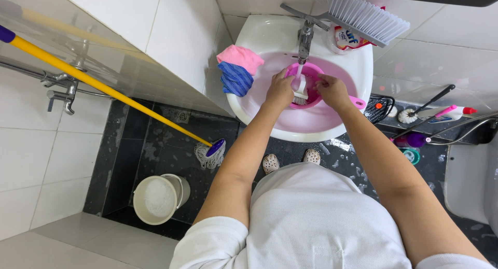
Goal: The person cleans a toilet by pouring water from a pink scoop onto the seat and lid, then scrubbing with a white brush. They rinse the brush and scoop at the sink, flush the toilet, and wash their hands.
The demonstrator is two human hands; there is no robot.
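A pink water dipper [311, 71] with a side handle [357, 101] sits in the white sink [259, 36] under the metal tap [305, 38]. My left hand [280, 90] grips a small white-handled brush [299, 90] that stands in the dipper. My right hand [332, 90] holds the dipper's right rim. A pink cloth [239, 56] and a blue cloth [234, 78] hang over the sink's left edge.
A grey-bristled broom head [365, 17] and a soap pouch [345, 38] rest at the sink's back right. A yellow-handled mop [104, 90] leans across the wet dark floor. A white bucket [155, 199] stands at the lower left. Bottles and a toilet brush [415, 113] lie at right.
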